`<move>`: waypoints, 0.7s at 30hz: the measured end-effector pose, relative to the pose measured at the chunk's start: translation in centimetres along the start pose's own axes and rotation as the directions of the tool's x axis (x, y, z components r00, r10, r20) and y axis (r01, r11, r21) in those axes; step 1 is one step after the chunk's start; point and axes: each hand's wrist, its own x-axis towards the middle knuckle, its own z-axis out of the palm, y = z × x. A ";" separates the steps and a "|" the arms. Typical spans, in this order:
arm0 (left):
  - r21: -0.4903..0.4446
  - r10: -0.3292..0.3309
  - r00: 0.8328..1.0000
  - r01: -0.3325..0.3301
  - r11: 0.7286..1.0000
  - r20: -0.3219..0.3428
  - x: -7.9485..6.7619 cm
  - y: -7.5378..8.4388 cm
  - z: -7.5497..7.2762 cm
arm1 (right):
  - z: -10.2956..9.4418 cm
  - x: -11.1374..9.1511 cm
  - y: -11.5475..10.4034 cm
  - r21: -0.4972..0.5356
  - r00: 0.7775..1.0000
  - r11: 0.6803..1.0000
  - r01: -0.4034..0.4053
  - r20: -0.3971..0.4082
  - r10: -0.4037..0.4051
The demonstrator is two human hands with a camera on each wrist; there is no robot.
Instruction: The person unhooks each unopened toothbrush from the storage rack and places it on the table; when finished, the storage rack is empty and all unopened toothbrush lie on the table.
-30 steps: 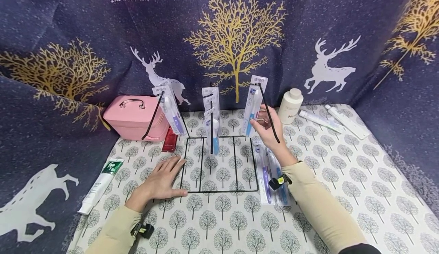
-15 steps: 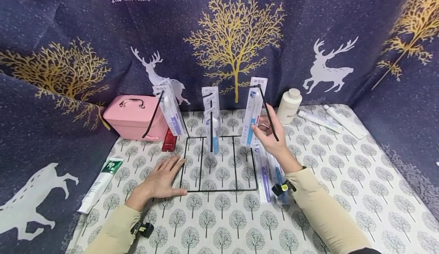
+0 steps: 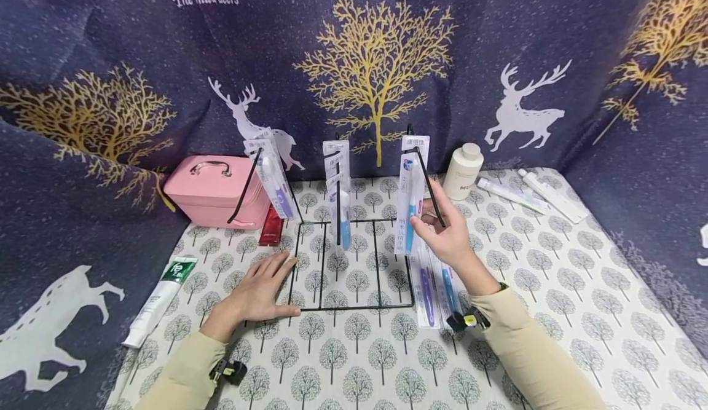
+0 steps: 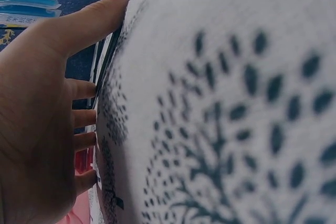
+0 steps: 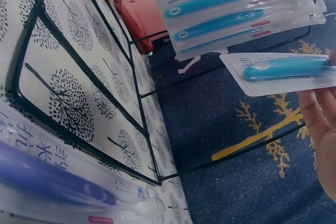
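My right hand [image 3: 450, 235] is at the rack's right hook, its thumb on the front of a packaged blue toothbrush [image 3: 402, 210] and its fingers behind it. The pack hangs upright, its top at the black hook; in the right wrist view the blue handle [image 5: 286, 69] is beside my fingers. My left hand [image 3: 257, 293] rests palm down on the cloth, fingers and thumb spread, fingertips at the left edge of the black wire rack base [image 3: 354, 307]. Several packs with blue brushes [image 3: 344, 225] hang on the middle hook, and packs with purple brushes [image 3: 279, 192] on the left one.
Two more packs, one with a purple toothbrush [image 3: 427, 299], lie right of the base. A pink case [image 3: 216, 195] and a red tube [image 3: 271, 228] stand and lie at the left. Behind my right hand are a white bottle [image 3: 463, 171] and two tubes.
My right hand has moved a little lower and to the right in the head view, and the pinched pack has come lower on its hook. My left hand has stayed put.
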 end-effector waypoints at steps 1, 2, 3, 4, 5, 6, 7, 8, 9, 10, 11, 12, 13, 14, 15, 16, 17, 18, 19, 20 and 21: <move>-0.003 0.001 1.000 -0.001 1.000 0.000 0.0 0.0 0.0 | -0.2 -0.2 0.0 -0.003 1.000 1.000 0.007 0.003 -0.007; -0.007 0.003 1.000 -0.003 1.000 -0.001 0.0 0.0 0.0 | -0.3 -0.4 0.1 -0.005 1.000 1.000 0.015 0.006 -0.015; -0.011 0.005 1.000 -0.005 1.000 -0.003 0.0 0.0 0.0 | -0.5 -0.6 0.1 -0.007 1.000 1.000 0.024 0.008 -0.024; -0.011 0.004 1.000 -0.004 1.000 -0.001 0.1 0.0 -0.1 | -0.6 -0.8 0.1 -0.003 0.999 0.999 0.033 0.015 -0.033; -0.011 0.004 1.000 -0.004 1.000 0.000 0.1 0.0 -0.1 | -0.7 -0.9 0.0 0.003 0.999 0.999 0.042 0.023 -0.042; -0.009 0.005 1.000 -0.005 1.000 0.003 0.1 0.0 -0.1 | -0.8 -1.0 -0.1 0.018 0.998 0.999 0.048 0.033 -0.049; -0.009 0.004 1.000 -0.004 1.000 0.005 0.1 0.0 -0.2 | -0.9 -1.1 -0.3 0.026 0.997 0.998 0.057 0.042 -0.058; -0.007 0.003 1.000 -0.003 1.000 0.006 0.2 0.0 -0.2 | -0.9 -1.2 -0.5 0.037 0.997 0.997 0.062 0.053 -0.064; -0.003 0.001 1.000 -0.001 1.000 0.008 0.2 0.0 -0.2 | -1.0 -1.2 -0.7 0.050 0.996 0.996 0.067 0.063 -0.070; -0.002 -0.001 1.000 0.001 1.000 0.010 0.1 0.0 -0.2 | -1.0 -1.3 -0.9 0.056 0.994 0.996 0.070 0.074 -0.074; -0.002 -0.002 1.000 0.002 1.000 0.012 0.1 0.0 -0.2 | -1.0 -1.3 -1.2 0.063 0.994 0.995 0.072 0.084 -0.077; -0.001 -0.002 1.000 0.002 1.000 0.013 0.1 0.0 -0.2 | -1.0 -1.4 -1.5 0.065 0.993 0.995 0.076 0.090 -0.082; -0.003 -0.005 1.000 0.005 1.000 0.014 0.1 0.0 -0.2 | -1.1 -1.5 -1.7 0.067 0.992 0.994 0.082 0.094 -0.088; -0.002 -0.004 1.000 0.004 1.000 0.013 0.1 0.0 -0.2 | -1.1 -1.6 -2.0 0.068 0.991 0.994 0.083 0.098 -0.089; -0.002 -0.002 1.000 0.002 1.000 0.014 0.1 0.0 -0.1 | -1.1 -1.7 -2.3 0.065 0.991 0.995 0.080 0.101 -0.086; -0.003 0.001 1.000 -0.001 1.000 0.014 0.1 0.0 -0.1 | -1.1 -1.8 -2.6 0.060 0.991 0.995 0.076 0.102 -0.081; -0.005 0.001 1.000 -0.001 1.000 0.014 0.1 0.0 -0.1 | -1.1 -1.9 -2.8 0.059 0.992 0.996 0.074 0.103 -0.080; -0.004 0.003 1.000 -0.003 1.000 0.012 0.1 0.0 -0.1 | -1.2 -2.1 -3.1 0.054 0.992 0.996 0.071 0.103 -0.076; -0.007 0.001 1.000 -0.001 1.000 0.012 0.1 0.1 -0.1 | -1.2 -2.2 -3.3 0.047 0.992 0.997 0.066 0.105 -0.071; -0.010 0.000 1.000 0.000 1.000 0.010 0.1 0.1 -0.1 | -1.2 -2.4 -3.5 0.036 0.992 0.997 0.061 0.107 -0.065; -0.013 0.002 1.000 -0.002 1.000 0.009 0.2 0.1 -0.1 | -1.2 -2.6 -3.8 0.030 0.992 0.998 0.061 0.110 -0.064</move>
